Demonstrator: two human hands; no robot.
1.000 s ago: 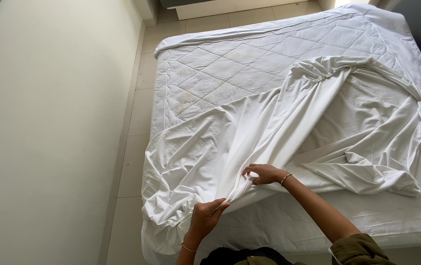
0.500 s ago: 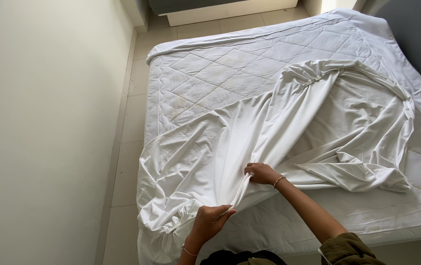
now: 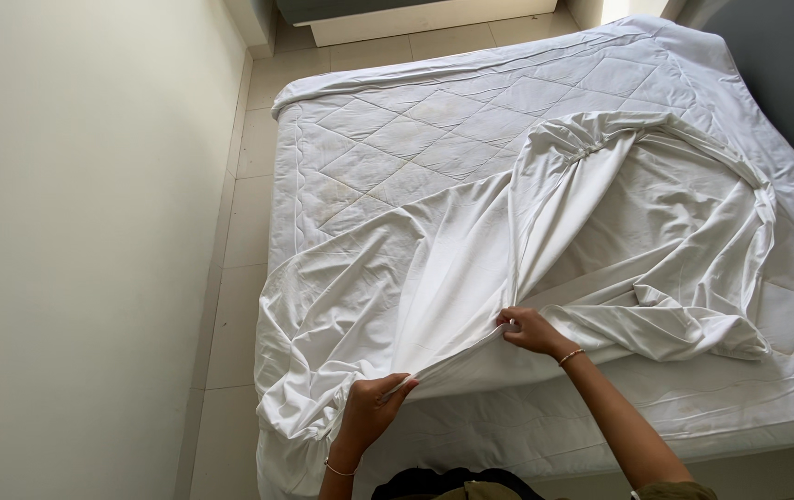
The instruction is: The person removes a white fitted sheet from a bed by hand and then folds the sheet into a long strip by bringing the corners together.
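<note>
A white fitted sheet (image 3: 471, 268) lies crumpled over the near half of a mattress with a quilted white cover (image 3: 434, 130). My left hand (image 3: 371, 409) pinches the sheet's near edge at the lower left, by the mattress corner. My right hand (image 3: 531, 331) grips the same edge farther right, a thin bracelet on its wrist. The edge is pulled taut between the two hands. The sheet's gathered elastic hem (image 3: 600, 134) curves across the middle of the bed.
A pale wall (image 3: 73, 250) runs along the left, with a narrow strip of tiled floor (image 3: 235, 278) between it and the bed. A dark headboard (image 3: 786, 74) stands at the right. A low white base of furniture (image 3: 415, 18) sits at the top.
Both hands keep their grip on the sheet's edge. My left hand has shifted slightly up and right, tightening the fold between the hands; the view has moved a little.
</note>
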